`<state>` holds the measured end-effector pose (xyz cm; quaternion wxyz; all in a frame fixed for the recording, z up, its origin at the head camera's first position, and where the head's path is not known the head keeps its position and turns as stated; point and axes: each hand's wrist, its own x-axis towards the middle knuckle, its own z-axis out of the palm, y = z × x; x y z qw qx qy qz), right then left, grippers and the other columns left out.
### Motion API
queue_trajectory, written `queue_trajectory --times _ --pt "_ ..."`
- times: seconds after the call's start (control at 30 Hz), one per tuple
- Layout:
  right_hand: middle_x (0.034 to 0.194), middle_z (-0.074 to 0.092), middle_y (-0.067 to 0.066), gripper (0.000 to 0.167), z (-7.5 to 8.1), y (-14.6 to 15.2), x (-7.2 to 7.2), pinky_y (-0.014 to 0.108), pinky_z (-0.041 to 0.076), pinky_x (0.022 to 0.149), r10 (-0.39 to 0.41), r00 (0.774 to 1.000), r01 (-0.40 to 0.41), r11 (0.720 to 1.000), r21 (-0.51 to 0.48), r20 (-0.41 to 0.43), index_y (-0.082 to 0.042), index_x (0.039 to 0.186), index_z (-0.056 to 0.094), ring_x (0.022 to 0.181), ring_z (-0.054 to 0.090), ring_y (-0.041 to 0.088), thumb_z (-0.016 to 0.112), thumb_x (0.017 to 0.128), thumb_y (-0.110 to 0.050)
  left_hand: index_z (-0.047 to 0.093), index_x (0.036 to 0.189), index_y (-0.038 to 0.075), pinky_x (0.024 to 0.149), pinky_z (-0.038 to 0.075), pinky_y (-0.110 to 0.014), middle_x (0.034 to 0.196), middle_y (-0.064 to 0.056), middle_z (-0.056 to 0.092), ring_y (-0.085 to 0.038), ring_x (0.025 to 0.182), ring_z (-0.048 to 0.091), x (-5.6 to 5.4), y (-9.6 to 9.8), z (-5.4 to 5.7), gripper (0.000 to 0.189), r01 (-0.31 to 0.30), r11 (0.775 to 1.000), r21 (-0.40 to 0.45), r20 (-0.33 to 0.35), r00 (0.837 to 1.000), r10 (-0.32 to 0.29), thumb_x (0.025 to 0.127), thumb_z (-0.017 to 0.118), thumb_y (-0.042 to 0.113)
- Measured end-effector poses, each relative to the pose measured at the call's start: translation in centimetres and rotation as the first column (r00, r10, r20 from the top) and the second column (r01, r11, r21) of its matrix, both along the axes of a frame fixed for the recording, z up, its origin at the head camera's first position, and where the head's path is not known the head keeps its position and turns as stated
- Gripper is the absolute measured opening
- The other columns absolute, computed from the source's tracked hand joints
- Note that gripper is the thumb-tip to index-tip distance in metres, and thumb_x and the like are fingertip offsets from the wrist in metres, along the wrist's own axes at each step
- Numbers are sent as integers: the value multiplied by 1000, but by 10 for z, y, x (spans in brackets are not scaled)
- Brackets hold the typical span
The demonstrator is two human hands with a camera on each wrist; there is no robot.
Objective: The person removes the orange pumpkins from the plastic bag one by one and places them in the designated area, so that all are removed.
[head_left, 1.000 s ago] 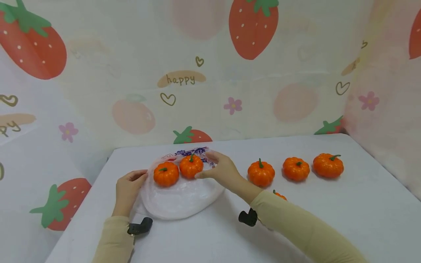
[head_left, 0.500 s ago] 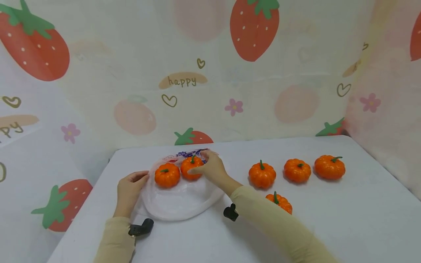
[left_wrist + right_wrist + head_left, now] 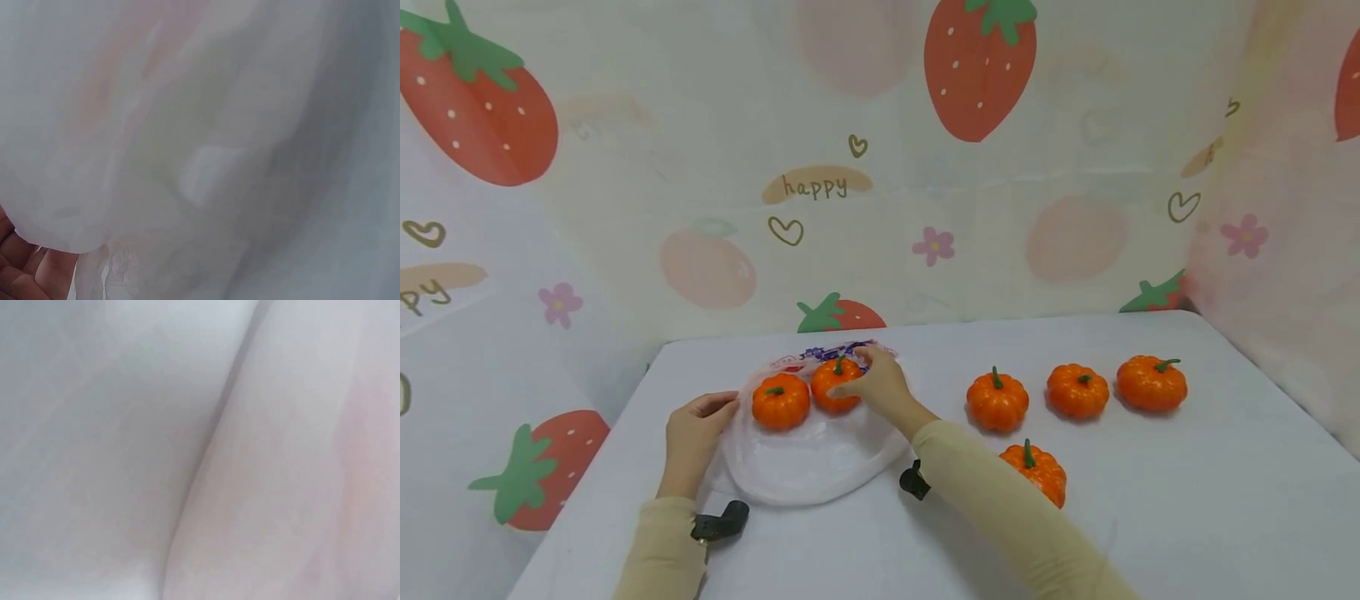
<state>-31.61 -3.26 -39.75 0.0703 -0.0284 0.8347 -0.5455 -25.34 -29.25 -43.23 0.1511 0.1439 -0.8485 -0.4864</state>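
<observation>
A thin white plastic bag point(image 3: 790, 471) with blue and red print along its far side lies spread in a rounded shape. Its left edge is pinched by my left hand point(image 3: 694, 437), whose fingers also show in the left wrist view beside translucent plastic. Two small orange pumpkins with green stems sit within the bag's outline. One is the left pumpkin point(image 3: 781, 402); around the other, the right pumpkin point(image 3: 826, 385), my right hand point(image 3: 883, 385) curls its thumb in front and its fingers behind. The right wrist view shows only blurred pale plastic.
More pumpkins stand on the white table point(image 3: 1150, 500) to the right: a near pumpkin point(image 3: 1047, 477) partly behind the right sleeve, and a back row with one pumpkin point(image 3: 997, 403), a middle pumpkin point(image 3: 1077, 392) and a far-right pumpkin point(image 3: 1152, 384). A strawberry-print curtain point(image 3: 985, 287) hangs behind.
My right hand has moved left from beside the right pumpkin to close round it. More of the near pumpkin shows past the sleeve. The left hand has stayed at the bag's edge.
</observation>
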Motion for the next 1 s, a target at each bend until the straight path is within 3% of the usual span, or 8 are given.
queue_trajectory --times 0.07,0.3,0.53,1.0 --pt "155 44 13 78 -1 -1 -2 49 34 117 9 1000 -9 1000 -4 0 -7 143 51 143 39 35 87 76 -22 74 116 7 74 45 -4 118 -14 72 7 88 56 1 0 1 30 -3 1000 -7 -2 1000 3 94 67 27" --pt "151 49 13 81 -2 -2 -7 46 34 118 41 999 -40 999 19 -25 -6 143 51 141 43 32 89 73 -19 72 119 7 74 42 -1 122 -16 70 -21 114 61 2 0 4 33 9 1000 2 14 1000 -9 96 66 29" --pt "152 49 13 84 -7 -5 -9 44 34 118 44 999 -43 998 56 -19 -7 145 50 142 43 31 90 71 -17 72 119 7 74 43 -2 121 -15 71 -20 112 61 3 1 2 33 0 1000 9 18 1000 0 95 66 29" --pt "149 49 15 77 -12 -13 -7 46 37 117 21 1000 -22 1000 17 23 -5 143 51 138 45 33 87 76 -14 72 119 7 74 43 -3 122 -16 70 -21 113 61 2 1 2 32 -7 1000 7 34 999 6 96 65 28"
